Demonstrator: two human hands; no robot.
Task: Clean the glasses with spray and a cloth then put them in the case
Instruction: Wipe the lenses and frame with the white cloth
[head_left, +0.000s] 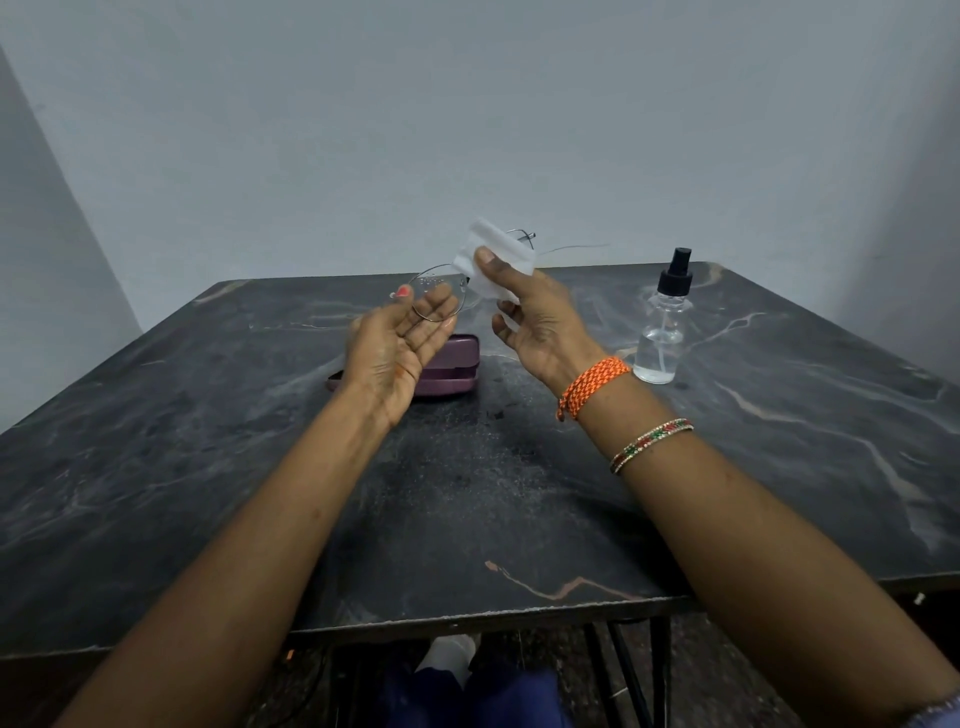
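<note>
Midway through the job, a person wipes the glasses held above the dark surface. The left hand, palm up, pinches one lens rim in its fingers; the right hand presses a white cloth around the other lens, at two o'clock from the first. The spray bottle stands at three o'clock. The purple case, apparently closed, waits underneath; casing remains.
</note>
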